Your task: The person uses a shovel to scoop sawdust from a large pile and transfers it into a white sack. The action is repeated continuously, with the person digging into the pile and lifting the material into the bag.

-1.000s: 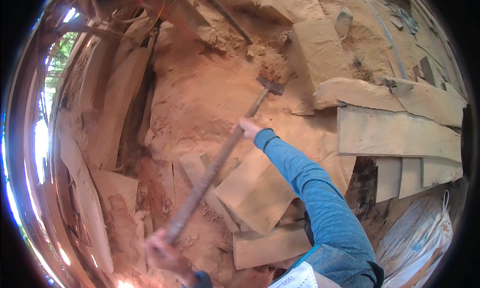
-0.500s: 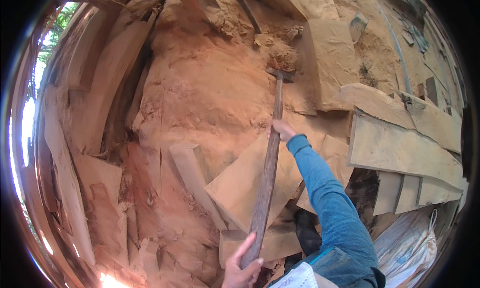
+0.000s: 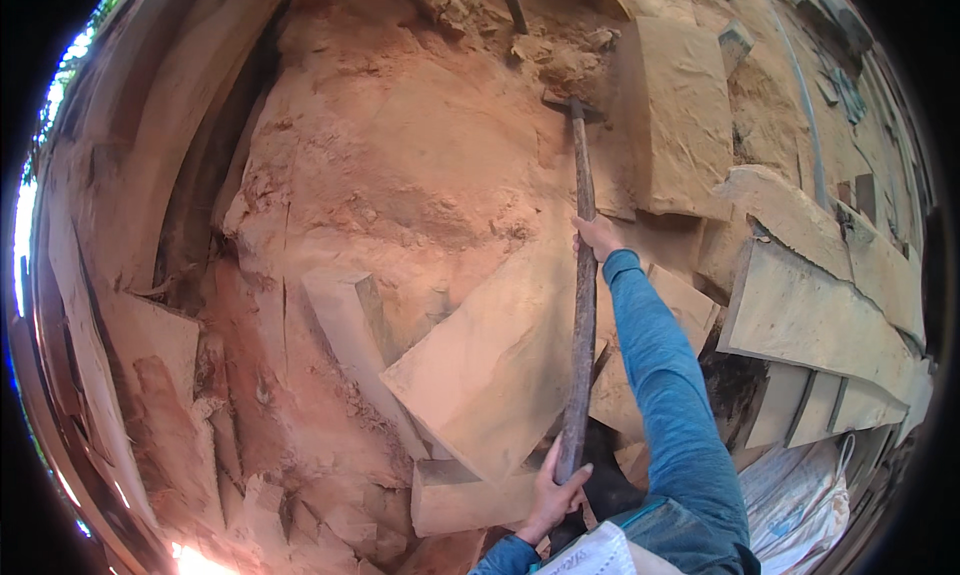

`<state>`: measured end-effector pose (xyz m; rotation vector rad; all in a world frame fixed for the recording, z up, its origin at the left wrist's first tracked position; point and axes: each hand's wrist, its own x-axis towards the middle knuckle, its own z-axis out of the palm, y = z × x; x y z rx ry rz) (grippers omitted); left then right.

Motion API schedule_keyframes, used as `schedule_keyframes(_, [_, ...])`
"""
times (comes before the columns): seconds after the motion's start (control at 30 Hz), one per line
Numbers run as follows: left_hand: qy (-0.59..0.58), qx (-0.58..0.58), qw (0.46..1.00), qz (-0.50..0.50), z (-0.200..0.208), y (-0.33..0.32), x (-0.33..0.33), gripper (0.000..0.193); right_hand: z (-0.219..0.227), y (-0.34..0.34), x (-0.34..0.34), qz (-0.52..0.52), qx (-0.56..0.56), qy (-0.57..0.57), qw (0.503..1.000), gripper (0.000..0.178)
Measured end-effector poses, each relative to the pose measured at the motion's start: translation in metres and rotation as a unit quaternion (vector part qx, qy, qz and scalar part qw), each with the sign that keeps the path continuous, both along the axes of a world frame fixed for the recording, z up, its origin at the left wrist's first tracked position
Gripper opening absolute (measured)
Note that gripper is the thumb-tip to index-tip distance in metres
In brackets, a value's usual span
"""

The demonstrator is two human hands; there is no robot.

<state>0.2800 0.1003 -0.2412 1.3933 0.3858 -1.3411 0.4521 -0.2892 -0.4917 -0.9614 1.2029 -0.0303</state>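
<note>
A hoe [image 3: 584, 315] with a long, worn wooden handle stretches away from me. Its dark metal head [image 3: 575, 106] rests against loose reddish sawdust [image 3: 568, 65] at the far end. My right hand [image 3: 600, 237] is wrapped around the handle about midway, with the arm in a blue sleeve reaching out. Near the handle's close end, my left hand [image 3: 553, 493] grips it with the thumb lying across. Both hands are closed on the wood.
Wooden slabs [image 3: 490, 360] and a thick timber block [image 3: 685, 115] lie around the sawdust-covered ground [image 3: 400, 145]. Long boards [image 3: 820, 305] are stacked at right. A white sack [image 3: 800, 500] sits lower right. Tall planks [image 3: 190, 145] line the left side.
The hoe's handle has swung more upright, its near end and my left hand moving to the right. The hoe's head appears slightly farther off and right; the whole view has shifted too.
</note>
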Motion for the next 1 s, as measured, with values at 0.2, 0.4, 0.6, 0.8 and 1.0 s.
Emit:
schedule_keyframes(0.2, [-0.242, 0.162, 0.939, -0.184, -0.070, 0.026, -0.007, 0.065, -0.033, 0.037, -0.007, -0.041, 0.064, -0.045, 0.996, 0.024])
schedule_keyframes(0.4, [-0.323, 0.200, 0.910, -0.167, -0.080, 0.022, -0.033, 0.054, -0.043, 0.045, -0.025, -0.005, -0.013, -0.014, 1.000, 0.026])
schedule_keyframes(0.6, [-0.307, 0.184, 0.925, -0.130, -0.078, 0.060, -0.055, 0.052, -0.029, 0.079, -0.048, -0.007, -0.010, -0.006, 1.000, 0.029])
schedule_keyframes(0.8, [-0.336, 0.144, 0.926, -0.099, -0.060, 0.103, -0.087, 0.055, 0.017, 0.115, -0.071, -0.054, -0.003, -0.027, 0.998, 0.037])
schedule_keyframes(1.0, [-0.328, 0.206, 0.908, -0.160, 0.012, 0.170, -0.110, 0.060, 0.095, 0.178, -0.095, -0.057, 0.025, -0.030, 0.998, 0.030])
